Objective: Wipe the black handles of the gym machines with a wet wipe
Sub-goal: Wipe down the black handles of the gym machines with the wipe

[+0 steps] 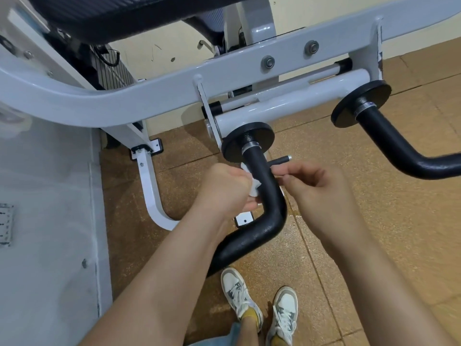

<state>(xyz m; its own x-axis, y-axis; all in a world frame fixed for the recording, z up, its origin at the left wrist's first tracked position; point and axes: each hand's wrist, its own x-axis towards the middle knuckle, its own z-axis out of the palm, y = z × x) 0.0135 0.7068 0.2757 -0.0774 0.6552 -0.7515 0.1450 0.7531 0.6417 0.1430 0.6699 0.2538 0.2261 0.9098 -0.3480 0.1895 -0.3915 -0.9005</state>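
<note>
- Wiping is under way in the head view: my left hand (225, 188) is closed in a fist around a white wet wipe (254, 184), pressing it against the left flank of the near black handle (265, 196), just below its round black collar (247, 143).
- My right hand (316, 188) sits at 3 o'clock of that handle, fingers curled, thumb and forefinger pinched at the handle's right side. Whether they grip the wipe's other end, I cannot tell.
- Step judged: upper straight section in hand; the bend at 6 o'clock and the lower run toward my shoes (262, 305) look not yet covered.
- Second black handle (389, 143) stands at 2 o'clock, well apart, untouched.
- Next move calls for sliding the wipe down around the bend, keeping it wrapped close.
- Floor (374, 221) below shows a wet sheen.
</note>
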